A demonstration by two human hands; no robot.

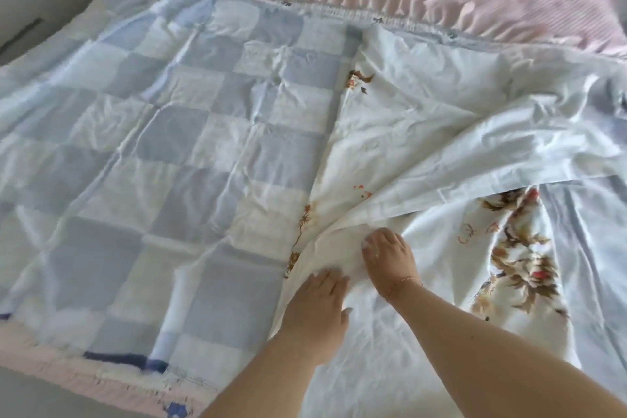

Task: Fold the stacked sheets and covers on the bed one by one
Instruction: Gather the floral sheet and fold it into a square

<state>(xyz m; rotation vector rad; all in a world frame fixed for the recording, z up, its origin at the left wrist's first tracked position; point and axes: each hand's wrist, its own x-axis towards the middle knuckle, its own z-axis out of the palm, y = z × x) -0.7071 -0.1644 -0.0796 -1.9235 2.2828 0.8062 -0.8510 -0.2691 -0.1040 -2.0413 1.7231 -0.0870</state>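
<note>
No brand, label or writing can be read on any of the cloth.

The white floral sheet [417, 132] lies crumpled over the right half of the bed, its pale underside turned up in a large flap, with brown and red flower prints showing at the near right and in small patches along its left edge. Creases fan out from a bunched spot near the middle of the near side. The right hand [390, 256] rests on that bunch, fingers curled into the gathered cloth and gripping it. Just to the near left, the left hand [317, 304] lies flat on the same sheet, fingers straight, pressing it down.

Under it, spread across the left half, is a blue-and-white checked cover [169, 153], wrinkled. A pink ruffled bedspread [441, 7] shows along the far edge.
</note>
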